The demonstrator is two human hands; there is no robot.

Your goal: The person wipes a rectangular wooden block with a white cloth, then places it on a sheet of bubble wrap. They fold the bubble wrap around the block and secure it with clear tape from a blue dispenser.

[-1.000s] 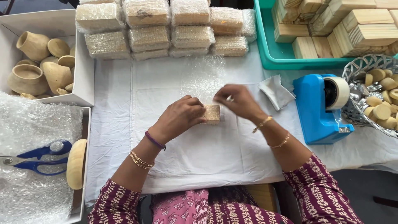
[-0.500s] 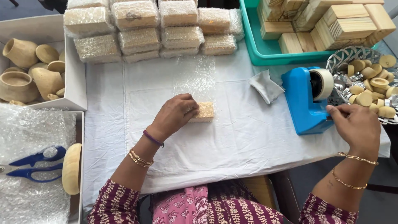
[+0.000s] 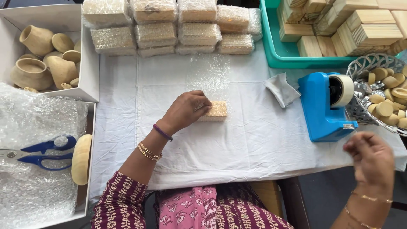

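White-clothed table [image 3: 237, 157] under left hand [image 3: 184, 111], wrapped block [image 3: 215, 111]

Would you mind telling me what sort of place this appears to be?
Probably a small packing table for handmade wooden goods. Bubble-wrapped blocks are stacked along the back, a blue tape dispenser stands ready, and the left hand presses a wrapped block on the white cloth; the right hand hovers nearby.
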